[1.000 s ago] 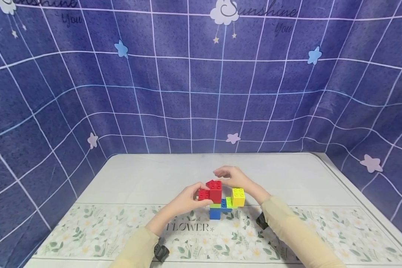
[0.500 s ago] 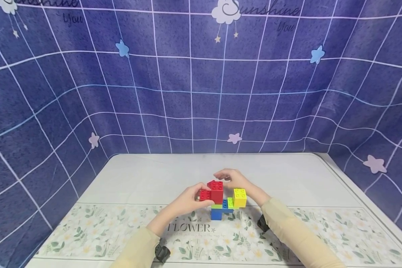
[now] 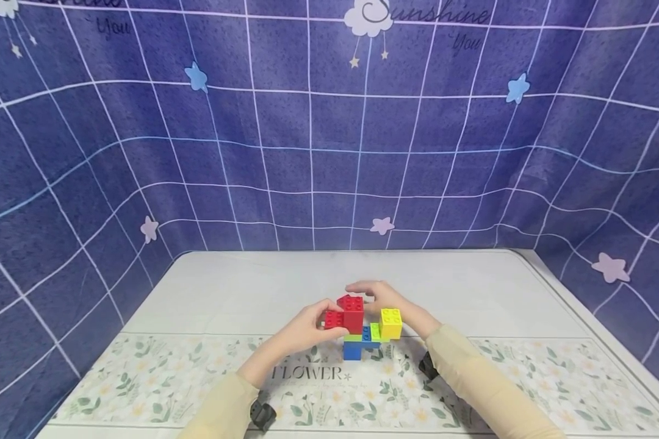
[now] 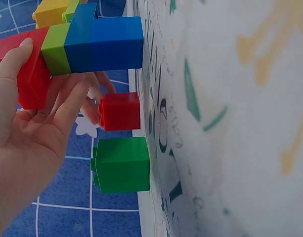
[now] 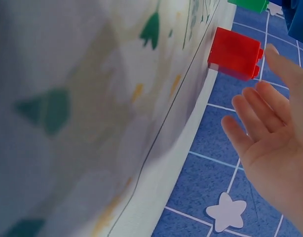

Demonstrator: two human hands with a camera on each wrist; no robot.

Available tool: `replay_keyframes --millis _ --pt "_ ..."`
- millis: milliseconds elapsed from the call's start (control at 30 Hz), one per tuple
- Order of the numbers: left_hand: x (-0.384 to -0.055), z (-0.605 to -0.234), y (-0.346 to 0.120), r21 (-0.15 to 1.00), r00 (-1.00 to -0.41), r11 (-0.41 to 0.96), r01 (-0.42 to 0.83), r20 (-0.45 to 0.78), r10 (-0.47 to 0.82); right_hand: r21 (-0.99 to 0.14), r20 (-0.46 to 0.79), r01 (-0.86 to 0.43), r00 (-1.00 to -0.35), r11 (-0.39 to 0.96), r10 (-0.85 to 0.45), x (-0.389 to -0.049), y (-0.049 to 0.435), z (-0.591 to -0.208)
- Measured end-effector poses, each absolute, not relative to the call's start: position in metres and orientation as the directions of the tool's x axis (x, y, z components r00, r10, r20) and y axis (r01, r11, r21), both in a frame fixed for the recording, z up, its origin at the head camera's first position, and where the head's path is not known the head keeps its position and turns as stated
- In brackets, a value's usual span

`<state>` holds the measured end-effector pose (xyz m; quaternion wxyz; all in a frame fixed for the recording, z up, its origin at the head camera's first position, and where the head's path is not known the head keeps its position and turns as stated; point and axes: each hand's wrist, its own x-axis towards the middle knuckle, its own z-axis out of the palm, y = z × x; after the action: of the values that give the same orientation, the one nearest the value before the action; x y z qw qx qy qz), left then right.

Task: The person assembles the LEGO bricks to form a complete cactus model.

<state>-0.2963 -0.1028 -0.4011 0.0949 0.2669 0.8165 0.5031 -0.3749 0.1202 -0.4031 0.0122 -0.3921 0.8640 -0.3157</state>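
We saw a white bench (image 3: 241, 280), and across its nearer part ran a floral strip (image 3: 170, 384) with the printed word FLOWER. At the back and on both sides hung a dark blue curtain (image 3: 280, 122) with pale grid lines, stars (image 3: 382, 225) and, higher, a cloud (image 3: 369, 21) beside the writing "Sunshine". The model (image 3: 367, 333), made of red, lime, blue and yellow blocks, stood on the strip, near its middle. The left hand (image 3: 304, 329) pinched the model's red part between thumb and fingers. Behind it was the right hand (image 3: 383, 297), its fingers loosely extended and holding nothing. Beyond the model, a red block (image 4: 121, 112) and a green block (image 4: 123, 165) stood on the bench, apart.
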Motion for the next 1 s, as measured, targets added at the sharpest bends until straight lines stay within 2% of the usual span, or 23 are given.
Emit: replay_keyframes --millis 267,533,767,1000 --pt "-0.296 -0.399 -0.101 0.877 -0.842 0.342 0.338 0.119 0.527 -0.605 0.156 -0.591 -0.745 0.534 -0.648 -0.370 0.116 -0.403" --pt "-0.294 -0.400 -0.101 0.872 -0.850 0.358 0.334 0.114 0.515 -0.611 0.155 -0.562 -0.775 0.557 -0.612 -0.367 0.115 -0.402" --pt "-0.295 -0.400 -0.101 0.878 -0.848 0.346 0.331 0.115 0.518 -0.614 0.103 -0.521 -0.797 0.593 -0.594 -0.366 0.112 -0.402" --pt "-0.295 -0.400 -0.101 0.880 -0.848 0.345 0.326 0.111 0.518 -0.619 0.048 -0.441 -0.847 0.650 -0.529 -0.364 0.111 -0.403"
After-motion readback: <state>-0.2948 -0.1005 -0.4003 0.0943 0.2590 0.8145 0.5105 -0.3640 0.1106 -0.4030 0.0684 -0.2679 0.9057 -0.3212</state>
